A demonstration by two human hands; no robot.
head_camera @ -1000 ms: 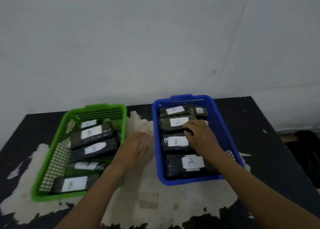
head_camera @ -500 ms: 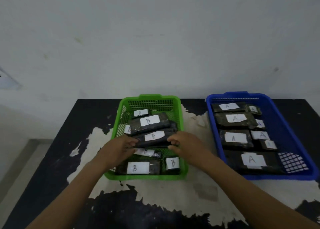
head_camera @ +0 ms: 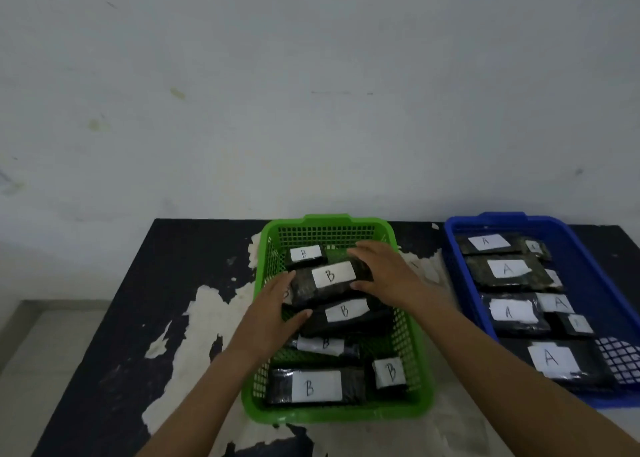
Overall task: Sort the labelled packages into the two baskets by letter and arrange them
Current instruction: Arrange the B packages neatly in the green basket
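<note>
B package (head_camera: 330,278): dark wrap, white label up, in the rear half of the green basket (head_camera: 337,415), slightly tilted, lying partly over another B-labelled pack. Left hand (head_camera: 273,314) curls round its left end, thumb at the near edge. Right hand (head_camera: 384,273) grips the right end, fingers over the far side, thumb on the near side. 5 other B packs (head_camera: 311,387) lie around it in the same basket. Blue basket (head_camera: 502,218), near on the right, holds the A packs (head_camera: 507,269). Both baskets sit on a black surface (head_camera: 138,300) with pale peeled patches.
</note>
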